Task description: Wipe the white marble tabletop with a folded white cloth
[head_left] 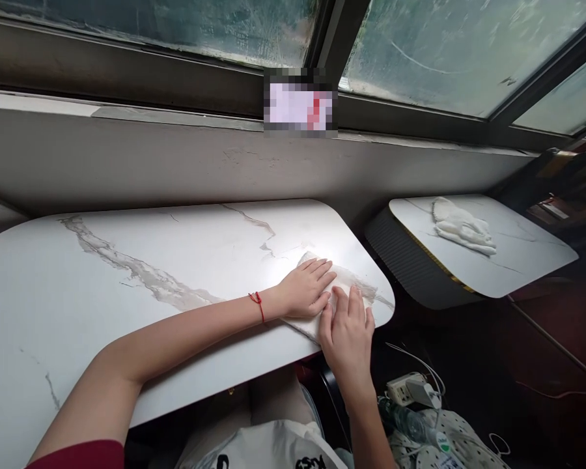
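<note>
A white cloth (352, 277) lies spread near the right end of a white marble-patterned tabletop (215, 254). Flat on its left part rests my left hand (305, 286), fingers stretched out to the right and a red string bracelet round the wrist. Just right of it, my right hand (348, 326) lies on the same cloth, its fingers apart, slightly bent and pointing away from me. The two hands nearly touch. Neither closes round the cloth; parts of it are hidden under them.
A second marble-patterned table (508, 267) at right bears a crumpled white cloth (461, 225). Behind are a wall (176, 156) and windows (459, 52). Below right are a power strip (400, 389), cables, a plastic bottle (410, 420) and dotted fabric (469, 436).
</note>
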